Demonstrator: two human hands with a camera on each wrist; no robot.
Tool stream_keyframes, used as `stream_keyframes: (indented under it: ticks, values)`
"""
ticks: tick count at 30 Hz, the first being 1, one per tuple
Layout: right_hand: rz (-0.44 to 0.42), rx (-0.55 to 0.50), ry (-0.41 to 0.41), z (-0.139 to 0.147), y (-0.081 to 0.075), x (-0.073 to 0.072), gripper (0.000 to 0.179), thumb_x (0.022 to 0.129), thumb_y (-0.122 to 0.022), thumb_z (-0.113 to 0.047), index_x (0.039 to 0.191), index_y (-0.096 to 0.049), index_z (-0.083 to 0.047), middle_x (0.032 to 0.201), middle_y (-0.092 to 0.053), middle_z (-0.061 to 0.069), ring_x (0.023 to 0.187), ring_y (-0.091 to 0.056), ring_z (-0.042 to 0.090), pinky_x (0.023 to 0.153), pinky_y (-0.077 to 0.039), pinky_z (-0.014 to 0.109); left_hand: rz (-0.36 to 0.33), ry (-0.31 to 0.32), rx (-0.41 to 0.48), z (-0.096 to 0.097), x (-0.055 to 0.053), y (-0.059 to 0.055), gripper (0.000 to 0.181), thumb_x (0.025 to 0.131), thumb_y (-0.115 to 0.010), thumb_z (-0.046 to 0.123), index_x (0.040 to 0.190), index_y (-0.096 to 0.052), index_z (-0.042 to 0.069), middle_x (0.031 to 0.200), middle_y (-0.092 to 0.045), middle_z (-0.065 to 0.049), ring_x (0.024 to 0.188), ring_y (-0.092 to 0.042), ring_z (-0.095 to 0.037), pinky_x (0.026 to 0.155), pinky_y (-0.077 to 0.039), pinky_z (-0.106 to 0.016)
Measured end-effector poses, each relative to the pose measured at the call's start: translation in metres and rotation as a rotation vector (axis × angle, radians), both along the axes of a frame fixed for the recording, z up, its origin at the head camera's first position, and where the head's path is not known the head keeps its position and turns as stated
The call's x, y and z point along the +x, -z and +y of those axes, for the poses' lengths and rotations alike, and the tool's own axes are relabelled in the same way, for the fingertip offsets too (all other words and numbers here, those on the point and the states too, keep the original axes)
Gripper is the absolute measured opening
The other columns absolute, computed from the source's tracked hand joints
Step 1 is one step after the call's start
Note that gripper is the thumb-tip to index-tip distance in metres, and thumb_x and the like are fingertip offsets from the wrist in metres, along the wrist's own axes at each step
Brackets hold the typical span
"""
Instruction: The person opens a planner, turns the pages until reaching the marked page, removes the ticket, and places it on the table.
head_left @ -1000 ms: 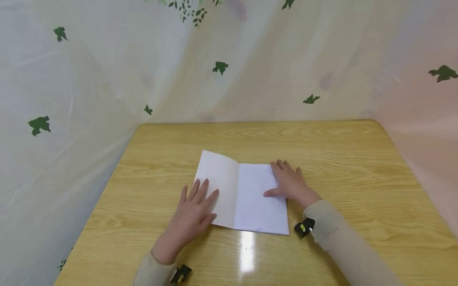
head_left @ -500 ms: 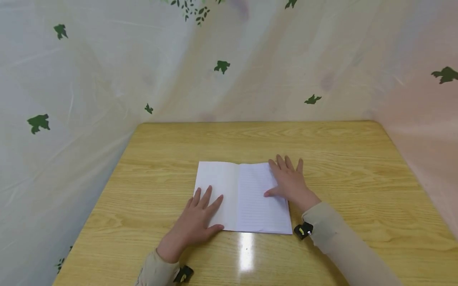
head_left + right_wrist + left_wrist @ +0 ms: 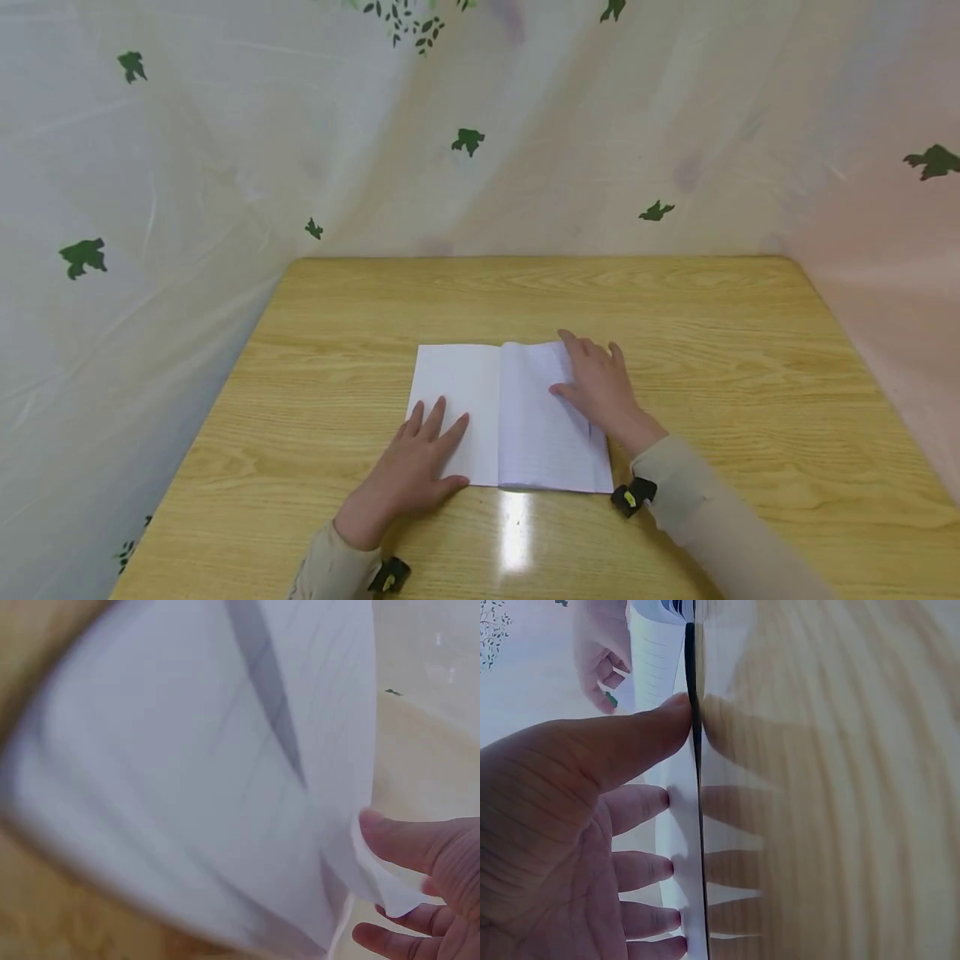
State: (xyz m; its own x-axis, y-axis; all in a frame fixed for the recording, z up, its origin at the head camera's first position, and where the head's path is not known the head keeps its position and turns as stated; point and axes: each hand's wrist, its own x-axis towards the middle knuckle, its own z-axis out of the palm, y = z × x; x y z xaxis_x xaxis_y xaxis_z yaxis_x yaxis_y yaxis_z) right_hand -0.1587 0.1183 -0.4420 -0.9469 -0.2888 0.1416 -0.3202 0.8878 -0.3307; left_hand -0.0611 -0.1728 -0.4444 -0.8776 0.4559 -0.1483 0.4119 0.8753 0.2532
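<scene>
A notebook (image 3: 459, 373) lies spread on the table, a blank white side at left and lined pages at right. My left hand (image 3: 412, 472) rests on the blank side with its fingers straight and spread. In the left wrist view the left thumb (image 3: 641, 742) touches the notebook's near edge. My right hand (image 3: 602, 387) is at the outer upper part of the right side. It pinches the edge of a lined page (image 3: 300, 847) between thumb and fingers, and that page bends up from those beneath. The fingers behind the page are partly hidden.
The wooden table (image 3: 360, 300) extends around the notebook on every side. A pale cloth (image 3: 555, 183) with green bird shapes hangs behind and beside it. A black wrist camera (image 3: 633, 497) sits on the right sleeve, another on the left.
The blank left side, tilted up a second ago, has come down flat under my left hand. My right fingers have drawn in, and the lined page is now lifted and curved.
</scene>
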Motion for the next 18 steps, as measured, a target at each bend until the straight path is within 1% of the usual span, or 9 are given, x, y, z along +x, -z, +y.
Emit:
stream_keyframes:
  ticks: [3, 5, 7, 8, 10, 11, 14, 16, 18]
  values:
    - [-0.049, -0.141, 0.069, -0.004, -0.001, 0.003, 0.097, 0.081, -0.081, -0.028, 0.153, -0.020, -0.003, 0.130, -0.058, 0.026, 0.106, -0.061, 0.042, 0.095, -0.040, 0.059, 0.003, 0.009, 0.009, 0.000, 0.000, 0.000, 0.077, 0.089, -0.065, 0.048, 0.152, -0.036, 0.014, 0.156, -0.021, -0.027, 0.140, -0.016, -0.054, 0.108, -0.026, -0.063]
    - [-0.083, -0.242, 0.106, -0.006, -0.003, 0.006, 0.101, 0.084, -0.078, -0.027, 0.156, -0.011, -0.004, 0.129, -0.059, 0.025, 0.101, -0.064, 0.040, 0.086, -0.048, 0.055, 0.002, 0.015, 0.013, -0.001, 0.000, 0.001, 0.077, 0.089, -0.066, 0.047, 0.152, -0.036, 0.013, 0.156, -0.021, -0.028, 0.141, -0.017, -0.052, 0.109, -0.026, -0.062]
    - [-0.125, -0.338, 0.130, -0.008, -0.005, 0.011, 0.103, 0.087, -0.075, -0.028, 0.157, -0.003, -0.007, 0.127, -0.060, 0.023, 0.101, -0.064, 0.038, 0.083, -0.050, 0.052, 0.000, 0.018, 0.024, -0.001, -0.001, 0.001, 0.077, 0.089, -0.066, 0.047, 0.152, -0.036, 0.013, 0.156, -0.020, -0.028, 0.142, -0.017, -0.048, 0.110, -0.025, -0.061]
    - [-0.144, -0.382, 0.134, -0.009, -0.007, 0.013, 0.103, 0.088, -0.074, -0.028, 0.157, 0.000, -0.008, 0.127, -0.060, 0.024, 0.103, -0.063, 0.037, 0.083, -0.050, 0.051, 0.000, 0.019, 0.030, -0.001, -0.001, 0.001, 0.077, 0.090, -0.065, 0.047, 0.152, -0.036, 0.012, 0.156, -0.020, -0.028, 0.143, -0.018, -0.047, 0.110, -0.025, -0.060]
    - [-0.174, -0.456, 0.130, -0.011, -0.009, 0.018, 0.102, 0.090, -0.071, -0.030, 0.157, 0.004, -0.009, 0.132, -0.056, 0.026, 0.112, -0.060, 0.039, 0.090, -0.049, 0.052, -0.004, 0.017, 0.041, -0.002, -0.002, 0.002, 0.076, 0.090, -0.064, 0.047, 0.152, -0.036, 0.012, 0.156, -0.019, -0.028, 0.144, -0.018, -0.044, 0.112, -0.024, -0.058]
    - [-0.191, -0.488, 0.124, -0.012, -0.010, 0.021, 0.102, 0.091, -0.070, -0.030, 0.156, 0.006, -0.009, 0.136, -0.052, 0.028, 0.117, -0.057, 0.039, 0.096, -0.045, 0.053, -0.003, 0.015, 0.052, -0.002, -0.002, 0.002, 0.076, 0.091, -0.064, 0.047, 0.152, -0.036, 0.012, 0.156, -0.019, -0.028, 0.144, -0.018, -0.043, 0.112, -0.023, -0.057]
    - [-0.245, -0.559, 0.097, -0.017, -0.011, 0.029, 0.102, 0.093, -0.066, -0.033, 0.155, 0.009, -0.007, 0.148, -0.033, 0.031, 0.132, -0.043, 0.039, 0.108, -0.033, 0.052, -0.005, 0.003, 0.079, -0.002, -0.003, 0.003, 0.074, 0.092, -0.061, 0.048, 0.151, -0.037, 0.012, 0.157, -0.019, -0.027, 0.145, -0.017, -0.041, 0.113, -0.023, -0.056]
    - [-0.287, -0.596, 0.079, -0.020, -0.011, 0.033, 0.101, 0.094, -0.064, -0.036, 0.155, 0.010, -0.006, 0.154, -0.020, 0.028, 0.139, -0.032, 0.037, 0.112, -0.027, 0.050, -0.004, -0.008, 0.096, -0.001, -0.003, 0.004, 0.074, 0.094, -0.057, 0.050, 0.152, -0.035, 0.010, 0.157, -0.019, -0.026, 0.145, -0.017, -0.040, 0.113, -0.023, -0.055]
    - [-0.320, -0.618, 0.063, -0.025, -0.010, 0.037, 0.099, 0.095, -0.061, -0.040, 0.155, 0.010, -0.006, 0.157, -0.012, 0.025, 0.141, -0.026, 0.036, 0.114, -0.024, 0.049, -0.003, -0.021, 0.112, 0.000, -0.004, 0.005, 0.076, 0.096, -0.052, 0.053, 0.153, -0.032, 0.008, 0.158, -0.018, -0.024, 0.145, -0.017, -0.039, 0.113, -0.023, -0.054]
